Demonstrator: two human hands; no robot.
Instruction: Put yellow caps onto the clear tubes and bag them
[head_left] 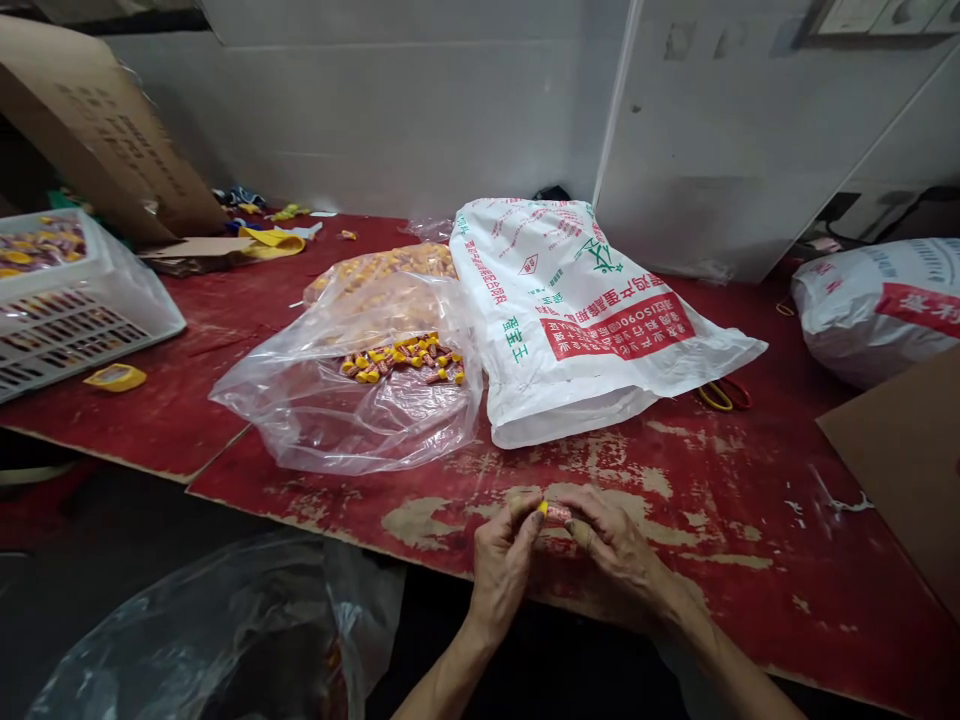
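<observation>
Nearest you, your left hand (501, 560) and right hand (616, 552) pinched a small yellow-tipped piece (556, 513) between fingertips above the red table's (750, 480) near edge.

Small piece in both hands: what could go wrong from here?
1. The small piece is pinched only by the fingertips of the left hand and the right hand, close to the front edge of the table. If the grip slips, it could fall off the edge into the dark space below.
2. The clear bag lies slack near that edge with loose pieces inside. A tug or nudge might spill them.
</observation>
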